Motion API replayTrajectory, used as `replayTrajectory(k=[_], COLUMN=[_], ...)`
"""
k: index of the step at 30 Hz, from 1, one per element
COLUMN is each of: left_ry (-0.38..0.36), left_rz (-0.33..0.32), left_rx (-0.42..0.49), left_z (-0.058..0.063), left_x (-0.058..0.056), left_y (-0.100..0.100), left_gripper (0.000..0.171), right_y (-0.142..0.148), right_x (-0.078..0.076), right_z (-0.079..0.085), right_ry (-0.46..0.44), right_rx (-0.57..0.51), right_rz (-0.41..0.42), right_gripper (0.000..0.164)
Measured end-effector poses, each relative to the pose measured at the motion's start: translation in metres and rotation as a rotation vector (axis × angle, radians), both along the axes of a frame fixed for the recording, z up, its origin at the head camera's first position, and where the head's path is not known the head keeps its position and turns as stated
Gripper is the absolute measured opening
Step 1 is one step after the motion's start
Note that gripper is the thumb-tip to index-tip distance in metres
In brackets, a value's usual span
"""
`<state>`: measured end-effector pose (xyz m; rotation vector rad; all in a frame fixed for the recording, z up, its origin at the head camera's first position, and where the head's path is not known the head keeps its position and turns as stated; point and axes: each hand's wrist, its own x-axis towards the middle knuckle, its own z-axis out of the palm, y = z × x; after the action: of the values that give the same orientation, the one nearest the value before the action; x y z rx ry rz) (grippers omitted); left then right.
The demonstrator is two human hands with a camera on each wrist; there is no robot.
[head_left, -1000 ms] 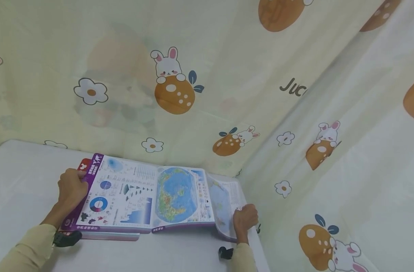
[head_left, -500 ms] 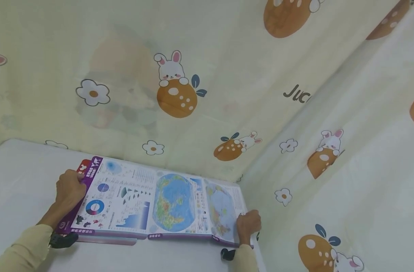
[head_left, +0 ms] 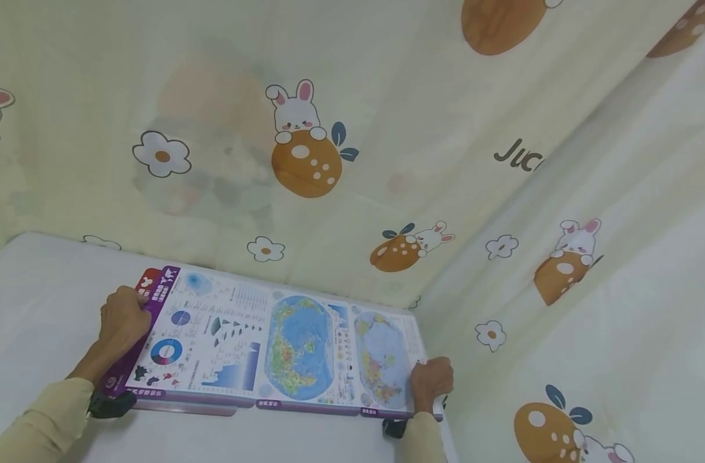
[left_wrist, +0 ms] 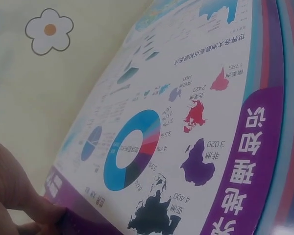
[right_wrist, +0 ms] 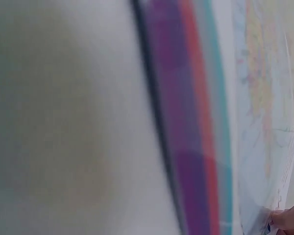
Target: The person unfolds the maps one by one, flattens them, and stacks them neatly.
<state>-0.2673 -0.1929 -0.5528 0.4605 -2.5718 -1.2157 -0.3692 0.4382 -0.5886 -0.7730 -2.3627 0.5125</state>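
A fold-out world map (head_left: 225,334) with purple borders lies spread across the table, its several panels side by side. Charts fill the left panel; oval world maps fill the others. My left hand (head_left: 123,319) pinches its purple left edge, the thumb on top in the left wrist view. At the far right end, my right hand (head_left: 431,381) grips the map's right edge with curled fingers. Under the left panel is a second folded sheet, whose red corner (head_left: 148,281) and pale lower edge (head_left: 184,408) stick out. The right wrist view shows the map's striped border (right_wrist: 198,117), blurred.
The white table (head_left: 45,308) meets a bunny-print curtain (head_left: 213,128) along its back edge and another hanging side (head_left: 590,321) at the right, close by my right hand. Dark bands (head_left: 112,405) sit around both wrists.
The rightmost panel, raised and partly behind the middle one before, is now pulled out and lies flatter in line with the rest. My right hand moved slightly right; the left kept its grip.
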Motion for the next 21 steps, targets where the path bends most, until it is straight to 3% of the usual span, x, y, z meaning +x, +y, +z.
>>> replayTrajectory(k=[10,21], left_ry=[-0.041,-0.029], left_rz=[0.026,0.035], left_rx=[0.005,0.006], left_z=[0.0024,-0.0019], left_x=[-0.0018,-0.0016], left_y=[0.0017,0.002], left_gripper=[0.034,0.034], right_y=[-0.0006,0.0016], right_x=[0.0004,0.0006], right_z=[0.0063,0.0023], right_ry=[0.001,-0.08], right_rx=[-0.005,-0.034], right_rz=[0.01,-0.019], right_gripper=[0.013,0.017])
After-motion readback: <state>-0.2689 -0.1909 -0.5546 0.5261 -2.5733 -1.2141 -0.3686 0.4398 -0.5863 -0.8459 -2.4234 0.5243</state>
